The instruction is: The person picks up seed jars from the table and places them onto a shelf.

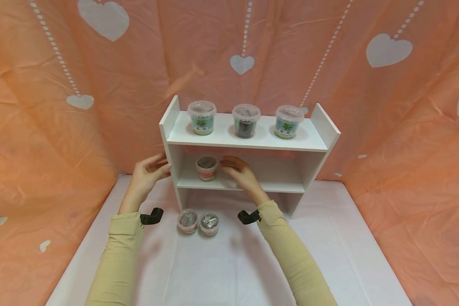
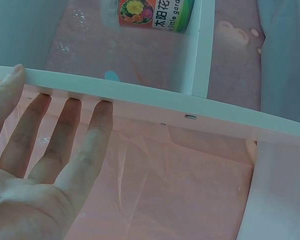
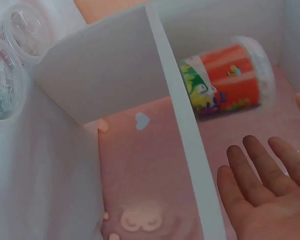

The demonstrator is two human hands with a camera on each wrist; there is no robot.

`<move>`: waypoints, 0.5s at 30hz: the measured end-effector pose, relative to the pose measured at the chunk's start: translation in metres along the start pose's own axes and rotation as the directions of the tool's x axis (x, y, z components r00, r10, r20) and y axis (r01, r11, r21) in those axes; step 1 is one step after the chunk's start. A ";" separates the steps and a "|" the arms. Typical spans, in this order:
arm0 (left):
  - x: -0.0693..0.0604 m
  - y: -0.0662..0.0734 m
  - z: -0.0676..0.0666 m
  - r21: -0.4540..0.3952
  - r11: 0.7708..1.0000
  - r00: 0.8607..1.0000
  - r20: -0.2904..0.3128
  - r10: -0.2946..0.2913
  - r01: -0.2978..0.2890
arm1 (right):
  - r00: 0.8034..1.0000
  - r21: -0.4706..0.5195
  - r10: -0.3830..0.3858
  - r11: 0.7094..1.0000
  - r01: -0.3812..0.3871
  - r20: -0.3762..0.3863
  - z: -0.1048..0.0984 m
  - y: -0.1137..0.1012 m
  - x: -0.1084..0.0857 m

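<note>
A white shelf unit (image 1: 252, 187) holds a red-labelled cup (image 1: 207, 169) on its middle board, toward the left side. My left hand (image 1: 147, 178) touches the outer left side panel (image 2: 150, 97); in the left wrist view the left hand (image 2: 45, 165) has its fingertips against the panel and its thumb at the edge. Just right of the cup, my right hand (image 1: 242, 176) holds nothing. The right wrist view shows the right hand (image 3: 270, 185) with extended fingers, apart from the red-labelled cup (image 3: 230, 80).
Three green-labelled cups stand on the top board, at left (image 1: 202, 119), middle (image 1: 246, 122) and right (image 1: 287, 123). Two lidded cups, one (image 1: 188, 222) beside the other (image 1: 209, 224), stand on the white table (image 1: 199, 272) before the unit. An orange curtain (image 1: 130, 85) hangs behind.
</note>
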State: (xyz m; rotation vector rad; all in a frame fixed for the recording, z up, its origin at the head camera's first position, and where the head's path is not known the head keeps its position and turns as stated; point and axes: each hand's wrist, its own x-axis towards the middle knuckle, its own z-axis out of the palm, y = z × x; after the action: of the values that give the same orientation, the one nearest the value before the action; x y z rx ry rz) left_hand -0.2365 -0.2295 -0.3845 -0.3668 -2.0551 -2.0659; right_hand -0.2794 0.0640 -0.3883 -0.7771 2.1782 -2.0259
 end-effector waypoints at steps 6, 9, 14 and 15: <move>0.000 0.000 -0.001 0.024 1.000 1.000 -0.002 0.006 -0.005 | 1.000 0.041 0.016 0.999 -0.016 0.001 -0.010 0.000 -0.008; 0.000 0.000 -0.001 0.021 1.000 1.000 0.002 0.008 -0.008 | 0.999 0.063 0.028 0.998 -0.029 0.014 -0.014 0.000 -0.012; -0.001 0.001 0.000 0.017 1.000 1.000 -0.001 0.001 -0.001 | 0.999 0.093 0.027 0.995 -0.030 0.031 -0.025 0.007 -0.020; -0.001 0.001 0.000 0.012 1.000 1.000 0.001 0.000 0.000 | 0.999 0.104 0.021 0.994 -0.025 0.033 -0.027 0.011 -0.021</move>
State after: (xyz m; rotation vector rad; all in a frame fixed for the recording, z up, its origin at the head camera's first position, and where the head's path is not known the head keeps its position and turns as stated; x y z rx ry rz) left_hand -0.2349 -0.2294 -0.3836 -0.3660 -2.0672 -2.0521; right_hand -0.2747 0.0978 -0.4015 -0.7627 2.0363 -2.0816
